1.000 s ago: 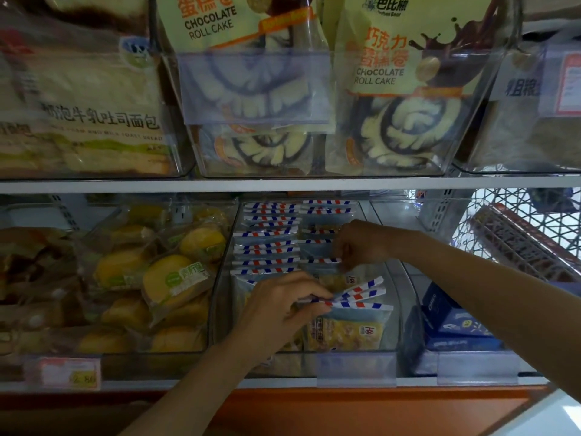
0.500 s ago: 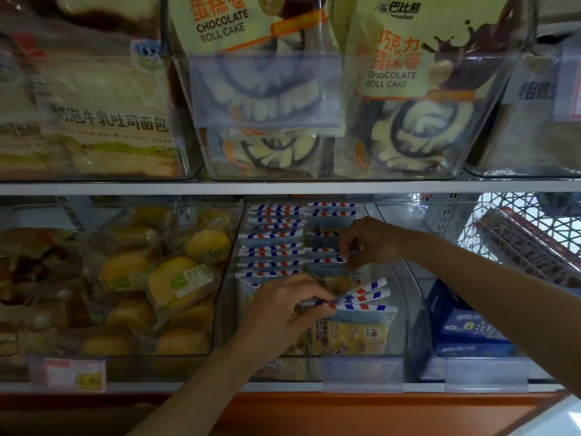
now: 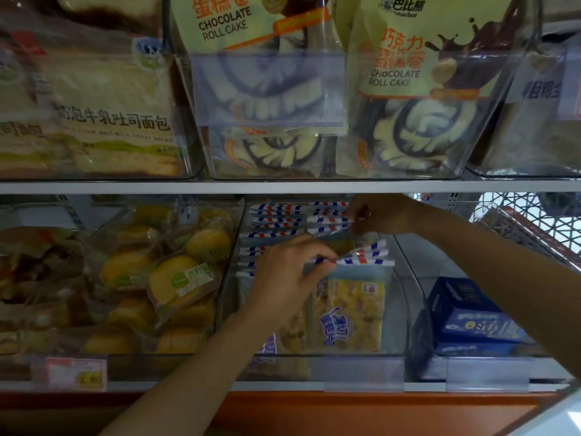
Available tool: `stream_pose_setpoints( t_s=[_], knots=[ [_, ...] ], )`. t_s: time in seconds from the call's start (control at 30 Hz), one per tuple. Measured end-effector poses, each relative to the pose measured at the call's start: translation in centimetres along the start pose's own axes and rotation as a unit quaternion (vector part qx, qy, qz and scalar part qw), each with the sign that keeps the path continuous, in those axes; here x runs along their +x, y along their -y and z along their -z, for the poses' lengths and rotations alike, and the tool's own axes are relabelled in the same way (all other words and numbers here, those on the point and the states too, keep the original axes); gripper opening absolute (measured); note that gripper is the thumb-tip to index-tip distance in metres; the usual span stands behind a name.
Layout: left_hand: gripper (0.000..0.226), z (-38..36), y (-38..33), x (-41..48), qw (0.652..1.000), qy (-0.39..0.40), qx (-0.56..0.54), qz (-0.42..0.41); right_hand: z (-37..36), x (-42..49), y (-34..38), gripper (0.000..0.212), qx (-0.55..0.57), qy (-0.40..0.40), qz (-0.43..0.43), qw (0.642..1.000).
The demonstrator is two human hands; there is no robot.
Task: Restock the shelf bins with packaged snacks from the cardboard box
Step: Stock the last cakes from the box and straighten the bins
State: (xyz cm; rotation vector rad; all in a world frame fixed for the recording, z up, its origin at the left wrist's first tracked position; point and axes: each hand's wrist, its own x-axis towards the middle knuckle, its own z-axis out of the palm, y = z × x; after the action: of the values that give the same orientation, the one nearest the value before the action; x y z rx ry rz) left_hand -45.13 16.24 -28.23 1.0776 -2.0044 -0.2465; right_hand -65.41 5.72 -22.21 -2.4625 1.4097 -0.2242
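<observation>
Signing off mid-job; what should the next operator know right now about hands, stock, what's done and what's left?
Left hand: pinches the striped top edge of the front packets in the middle clear bin on the lower shelf.
Right hand: pinches the striped tops of the rear packets on the same bin's right side.
Done: the bin holds two rows of upright packets; the left row looks full.
Left: settle the pinched packets, then release. The cardboard box is out of view, so remaining stock is unknown.

snack packets [image 3: 349, 313] in middle bin [image 3: 361, 357] | buns [image 3: 176, 281] left | boxes [image 3: 471, 319] right
</observation>
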Motion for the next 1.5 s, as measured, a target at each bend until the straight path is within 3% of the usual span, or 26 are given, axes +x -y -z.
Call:
stream_pose_setpoints(
  t_s=[0.07,0.23,0.43,0.57,0.7,0.83,1.0,1.13,1.37,1.5],
  knots=[
    [0.008,-0.7,0.1,-0.1,0.998,0.026,0.055,-0.020,-1.1,-0.1,0.5,0.005,0.009,0.036,0.031,0.999],
    [0.002,-1.7,0.9,-0.6,0.994,-0.022,0.103,-0.013,-1.0,-0.6,0.0,0.012,0.106,0.064,0.048,0.991],
    [0.004,-2.3,0.9,-0.6,0.997,-0.030,0.070,0.025,-1.8,-2.2,-0.2,0.006,0.173,0.145,0.055,0.973],
    [0.005,-2.6,1.1,-0.7,0.996,-0.017,0.085,0.032,-1.3,-2.9,0.0,0.036,0.158,0.151,0.039,0.975],
    [0.016,-3.0,1.3,-0.8,0.995,-0.011,0.099,0.022,-2.3,-3.6,0.5,0.022,0.104,0.113,0.080,0.985],
    [0.051,-3.1,1.7,-0.9,0.994,0.033,0.060,0.080,-1.5,-2.5,0.5,0.011,0.067,0.135,0.072,0.986],
    [0.035,-2.9,1.6,-0.6,0.996,-0.003,0.062,0.066,-1.3,0.5,-1.6,0.020,0.020,-0.035,0.056,0.998],
    [0.033,-3.0,1.9,-0.9,0.996,0.000,0.044,0.082,-3.4,2.4,-2.8,0.020,-0.034,-0.005,0.037,0.999],
    [0.033,-3.0,2.1,-1.3,0.996,-0.005,0.037,0.083,-4.2,3.7,-3.1,0.017,-0.104,-0.019,-0.030,0.994],
    [0.033,-2.9,1.9,-1.3,0.996,-0.006,0.034,0.084,-4.2,3.4,-2.7,0.021,-0.094,-0.023,-0.044,0.994]
  ],
)
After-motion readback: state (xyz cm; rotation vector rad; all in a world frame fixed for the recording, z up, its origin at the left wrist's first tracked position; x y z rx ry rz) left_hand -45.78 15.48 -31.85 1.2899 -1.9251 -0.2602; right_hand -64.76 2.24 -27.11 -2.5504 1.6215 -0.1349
